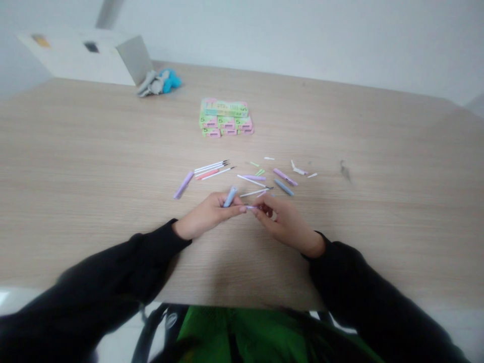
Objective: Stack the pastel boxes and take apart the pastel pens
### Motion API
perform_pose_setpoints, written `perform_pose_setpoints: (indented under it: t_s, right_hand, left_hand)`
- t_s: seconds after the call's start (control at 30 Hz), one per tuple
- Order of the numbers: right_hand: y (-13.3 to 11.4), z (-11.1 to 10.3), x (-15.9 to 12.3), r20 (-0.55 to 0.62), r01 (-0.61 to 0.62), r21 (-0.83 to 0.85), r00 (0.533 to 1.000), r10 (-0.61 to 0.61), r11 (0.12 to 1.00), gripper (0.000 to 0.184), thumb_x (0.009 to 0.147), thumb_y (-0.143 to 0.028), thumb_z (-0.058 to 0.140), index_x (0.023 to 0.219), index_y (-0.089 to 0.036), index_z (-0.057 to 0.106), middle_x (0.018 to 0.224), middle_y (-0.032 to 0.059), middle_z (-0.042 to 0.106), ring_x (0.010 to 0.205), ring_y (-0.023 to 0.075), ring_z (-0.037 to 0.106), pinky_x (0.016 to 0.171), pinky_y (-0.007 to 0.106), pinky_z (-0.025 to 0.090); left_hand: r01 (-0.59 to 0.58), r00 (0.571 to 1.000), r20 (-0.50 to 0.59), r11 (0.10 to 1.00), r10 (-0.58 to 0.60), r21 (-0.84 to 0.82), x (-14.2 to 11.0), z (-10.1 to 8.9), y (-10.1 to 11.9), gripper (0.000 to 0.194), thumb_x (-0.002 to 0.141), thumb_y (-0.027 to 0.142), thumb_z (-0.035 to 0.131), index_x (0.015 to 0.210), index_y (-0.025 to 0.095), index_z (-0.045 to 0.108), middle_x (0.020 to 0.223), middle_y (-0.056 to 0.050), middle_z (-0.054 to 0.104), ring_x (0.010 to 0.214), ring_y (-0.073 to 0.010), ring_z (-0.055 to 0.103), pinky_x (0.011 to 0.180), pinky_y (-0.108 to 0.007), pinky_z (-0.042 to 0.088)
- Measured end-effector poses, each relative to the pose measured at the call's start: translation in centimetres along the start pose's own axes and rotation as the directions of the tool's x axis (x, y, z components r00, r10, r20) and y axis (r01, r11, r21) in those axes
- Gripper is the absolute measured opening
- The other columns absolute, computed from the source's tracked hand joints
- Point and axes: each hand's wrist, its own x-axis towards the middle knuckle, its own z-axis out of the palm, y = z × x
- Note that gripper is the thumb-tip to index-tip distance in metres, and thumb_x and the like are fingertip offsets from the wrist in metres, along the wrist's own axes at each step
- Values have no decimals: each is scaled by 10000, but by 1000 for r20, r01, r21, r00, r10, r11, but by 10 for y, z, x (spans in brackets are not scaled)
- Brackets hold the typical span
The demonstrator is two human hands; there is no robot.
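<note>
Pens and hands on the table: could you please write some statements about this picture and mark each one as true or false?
1. The left hand holds a light blue piece. True.
2. The two hands are far apart. False: their fingertips nearly meet at a small purple piece, which the right hand grips.
3. The green and pink boxes are beyond both hands. True.
4. The crumpled grey and blue item lies at the table's right end. False: it is at the left, beside the white box.
5. A red piece lies near white sticks. True.
</note>
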Motion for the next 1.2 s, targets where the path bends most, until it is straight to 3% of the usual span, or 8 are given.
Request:
perform_pose_setpoints:
  t_s: [0.2, 0.37, 0.53, 0.87, 1.0, 1.2]
  right_hand:
    - [1, -2, 1, 57, 2, -48, 998, 0, 999, 225, 973, -281, 503, 801, -190, 615, 692, -4, 582, 640, 121, 517, 608, 259, 380]
    - [2, 1, -1, 30, 2, -15, 1000, -2, 1000, 172, 940, -257, 553, 1076, -189, 634, 749, -5, 624, 654, 125, 556, 637, 253, 421]
    - [2, 4, -3, 61, 79, 23, 995, -81, 997, 193, 938, -172, 522, 1092, -185, 638, 811, 10, 659, 680, 124, 562, 663, 246, 430]
    - [2, 6, -4, 132, 41, -26, 991, -37, 999, 218, 940, -174, 471, 1070, -153, 645, 801, 39, 674, 669, 147, 582, 641, 267, 425]
    - [6, -5, 0, 69, 30, -104, 997, -23, 994, 265, 932, -174, 483, 1121, -174, 669, 802, 36, 702, 677, 145, 609, 660, 267, 438]
    - [22, -43, 11, -159, -120, -138, 982, 97, 983, 210, 905, -227, 544, 1026, -170, 706, 746, 22, 719, 656, 142, 636, 631, 257, 462]
  left_hand:
    - [15, 1000, -8, 1000, -16, -12, 0, 0, -1, 329, 821, 463, 687, 784, 138, 656, 596, 61, 440, 572, -86, 360, 547, -227, 281]
    - [-14, 1000, -14, 1000, 14, -2, 1, 1, -1, 323, 822, 461, 685, 771, 143, 656, 607, 57, 466, 584, -91, 385, 579, -233, 314]
    - [-34, 999, 37, 999, 34, 2, 1, 1, -2, 298, 830, 429, 665, 780, 135, 669, 694, 14, 595, 676, -125, 505, 689, -262, 402]
    - [-95, 988, 125, 993, 87, 67, 1, 0, -2, 341, 903, 456, 571, 748, 153, 595, 587, 62, 445, 559, -93, 394, 563, -224, 333]
    - [-42, 993, 113, 995, 31, 96, 0, 1, -2, 390, 934, 509, 508, 810, 149, 592, 573, 64, 422, 533, -94, 368, 533, -229, 298]
    - [-34, 995, 95, 994, 24, 107, 0, 1, -4, 418, 938, 544, 497, 825, 151, 583, 578, 64, 408, 539, -97, 370, 544, -238, 299]
